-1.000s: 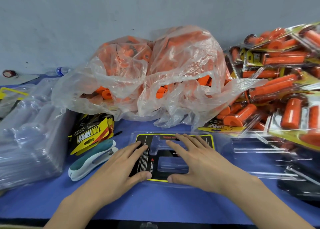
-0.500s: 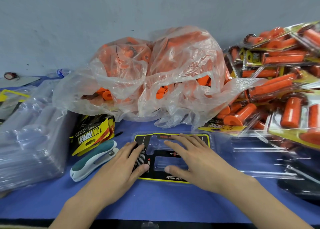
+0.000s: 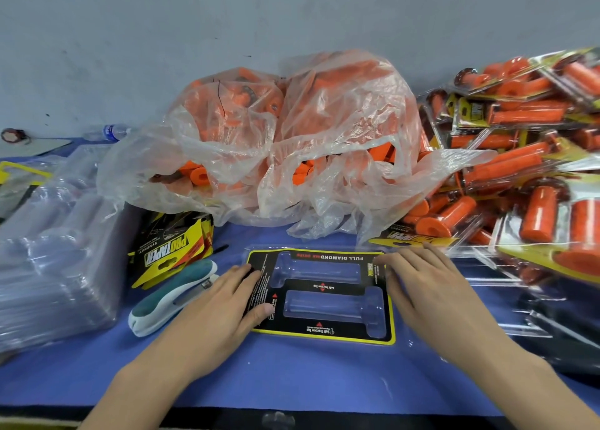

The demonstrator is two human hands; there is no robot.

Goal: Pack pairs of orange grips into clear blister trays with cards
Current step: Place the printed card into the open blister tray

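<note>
1 view only: a wide-angle camera worn on the head, looking forward and down at the desk (image 3: 308, 374) from close above. The left hand (image 3: 227, 303) and right hand (image 3: 422, 286) reach in from the bottom edge; beyond them a wall (image 3: 292, 13) closes the view.

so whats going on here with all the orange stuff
A person is packing orange grips. The left hand and right hand press flat on the two ends of a clear tray fitted with a black and yellow card; both its pockets are empty. Loose grips sit in a plastic bag behind it, finished packs are piled on the right, and spare trays, spare cards and a stapler lie on the left.
</note>
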